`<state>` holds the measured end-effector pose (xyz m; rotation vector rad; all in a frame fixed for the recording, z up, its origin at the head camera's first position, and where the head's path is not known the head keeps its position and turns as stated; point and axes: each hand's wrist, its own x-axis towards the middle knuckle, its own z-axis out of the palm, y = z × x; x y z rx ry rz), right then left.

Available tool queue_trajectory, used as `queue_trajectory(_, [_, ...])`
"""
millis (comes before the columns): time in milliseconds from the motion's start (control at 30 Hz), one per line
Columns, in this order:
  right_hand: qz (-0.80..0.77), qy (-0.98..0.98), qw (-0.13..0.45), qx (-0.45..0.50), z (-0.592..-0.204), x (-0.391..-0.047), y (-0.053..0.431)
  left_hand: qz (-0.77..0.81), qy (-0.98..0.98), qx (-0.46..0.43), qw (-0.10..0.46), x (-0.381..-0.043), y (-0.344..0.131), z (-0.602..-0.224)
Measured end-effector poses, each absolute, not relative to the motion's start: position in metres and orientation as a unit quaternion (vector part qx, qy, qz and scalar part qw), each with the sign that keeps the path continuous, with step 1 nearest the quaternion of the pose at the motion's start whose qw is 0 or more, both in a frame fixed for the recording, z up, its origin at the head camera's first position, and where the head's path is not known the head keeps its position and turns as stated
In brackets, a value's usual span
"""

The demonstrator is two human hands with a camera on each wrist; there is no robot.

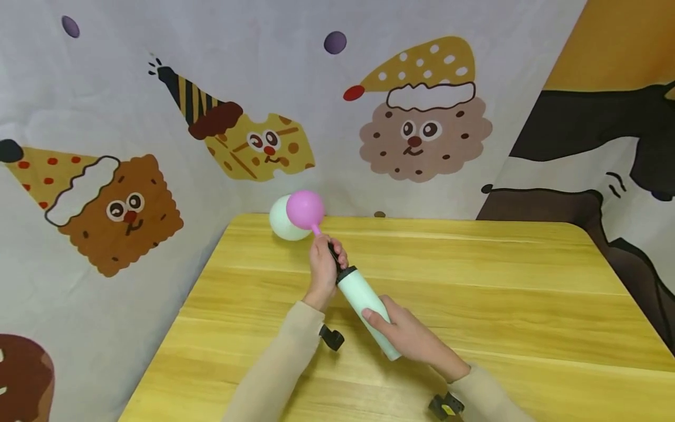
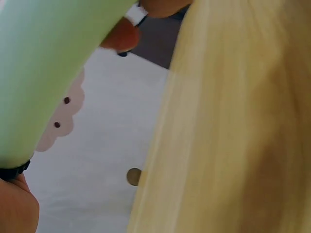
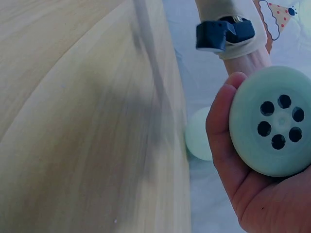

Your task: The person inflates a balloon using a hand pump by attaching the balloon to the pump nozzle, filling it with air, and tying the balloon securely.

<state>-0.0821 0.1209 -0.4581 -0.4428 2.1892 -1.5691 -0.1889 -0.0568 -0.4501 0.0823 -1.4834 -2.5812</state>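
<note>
A mint-green hand balloon pump slants over the table, its black nozzle end pointing away from me. My left hand grips that black end, with the neck of a partly inflated pink balloon at its fingertips. Lower down, my right hand holds the green barrel, thumb across the top and fingers wrapped around it. The right wrist view shows the pump's round end with several holes in it. In the left wrist view, the barrel runs between both hands.
A mint-green balloon rests at the table's far left edge, partly behind the pink one. The wooden table meets a hanging cloth printed with cartoon snacks at the back and left. Small black cameras are strapped to both wrists.
</note>
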Motion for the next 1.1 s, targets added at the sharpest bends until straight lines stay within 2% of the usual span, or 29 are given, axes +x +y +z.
queue_trajectory(267, [-0.561,0.793,0.189,-0.144,-0.446,-0.079,0.125,-0.853,-0.514,0.02,0.09,-0.209,-0.066,-0.431])
queue_trajectory(400, [-0.547,0.8,0.2,-0.147,-0.447,-0.066,0.136,-0.86,-0.495,0.028,0.119,-0.219,-0.082,-0.425])
queue_trajectory(633, [-0.531,0.807,0.197,-0.171,-0.454,-0.05,0.147,-0.864,-0.487,0.038,0.122,-0.214,-0.089,-0.429])
queue_trajectory(800, [-0.522,0.815,0.192,-0.165,-0.458,-0.056,0.141,-0.859,-0.496,0.029,0.121,-0.204,-0.075,-0.44])
queue_trajectory(967, [-0.539,0.805,0.194,-0.155,-0.457,-0.074,0.131,-0.854,-0.514,0.027,0.078,-0.19,-0.056,-0.452])
queue_trajectory(1100, [-0.553,0.792,0.205,-0.156,-0.455,-0.082,0.126,-0.855,-0.512,0.034,0.081,-0.188,-0.052,-0.454])
